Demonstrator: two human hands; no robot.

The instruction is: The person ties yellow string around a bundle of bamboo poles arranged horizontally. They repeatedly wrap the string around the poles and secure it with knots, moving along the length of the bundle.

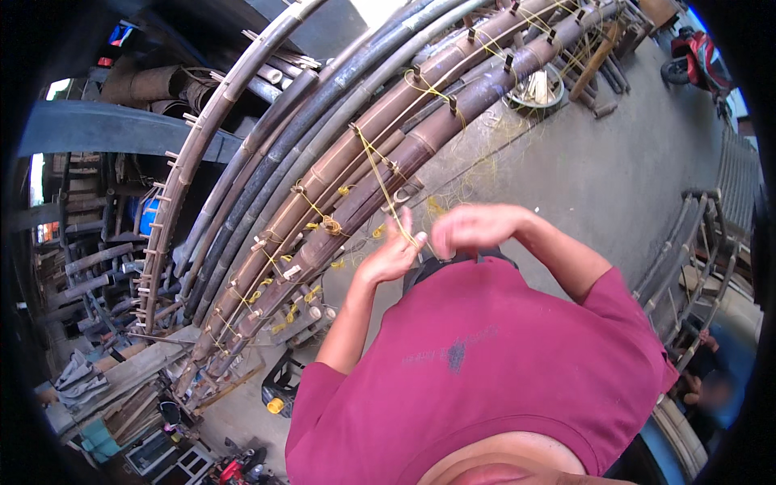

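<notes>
My left hand [390, 257] is closed on a yellow twine [377, 171], its thumb and fingers against the strand. From there the twine runs taut up to a long brown bamboo pole [331, 162] in front of me. Beside it, my right hand [470, 229] is raised near the twine's end, smeared by motion, so its fingers cannot be read. A darker, thicker bamboo pole [424, 147] lies nearest to me, parallel to the first. Yellow lashings and small pegs [453, 105] join the two along their length.
More curved poles [291, 144] lie behind, with a pegged bamboo [179, 174] at the left. A basket of offcuts [540, 87] stands on the concrete floor [622, 129]. A black crate [281, 384] is at lower left, a bamboo frame [687, 267] at right. Another person [705, 396] is at lower right.
</notes>
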